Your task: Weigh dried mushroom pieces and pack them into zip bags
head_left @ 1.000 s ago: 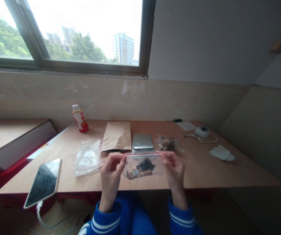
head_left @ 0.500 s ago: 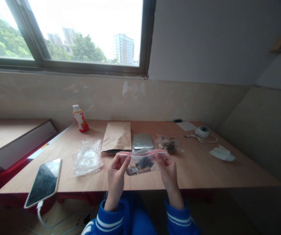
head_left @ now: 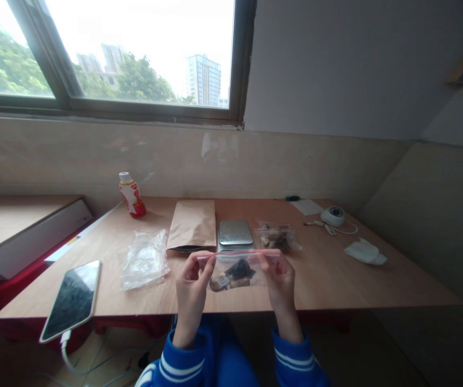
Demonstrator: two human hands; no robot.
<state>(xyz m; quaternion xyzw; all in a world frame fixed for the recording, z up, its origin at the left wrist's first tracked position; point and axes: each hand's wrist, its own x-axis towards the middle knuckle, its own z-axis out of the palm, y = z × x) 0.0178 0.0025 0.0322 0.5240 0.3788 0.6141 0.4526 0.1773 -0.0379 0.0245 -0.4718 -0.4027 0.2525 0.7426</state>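
A clear zip-lock bag (head_left: 233, 271) with a red strip along its top hangs between my hands, above the table's front edge. Brown and dark pieces lie in its bottom, too unclear to name. My left hand (head_left: 191, 285) pinches the top left corner between thumb and fingers. At the top right my right hand (head_left: 279, 282) pinches the same zip edge. Just beyond the bag are a silver pocket scale (head_left: 235, 233) and a brown kraft pouch (head_left: 193, 223) whose mouth faces me. A second filled zip-lock bag (head_left: 279, 236) lies right of the scale.
Several empty clear bags (head_left: 145, 260) lie left of the pouch. A phone (head_left: 72, 298) with a cable overhangs the front left edge. A bottle (head_left: 132, 194) stands at the back left. On the right are a white round device (head_left: 333, 216), paper (head_left: 307, 207) and a white cloth (head_left: 365, 252).
The bag's zip edge was wavy and slightly parted; now it is pulled straight and its lips lie together. My right hand has shifted slightly right. The other things stay in place.
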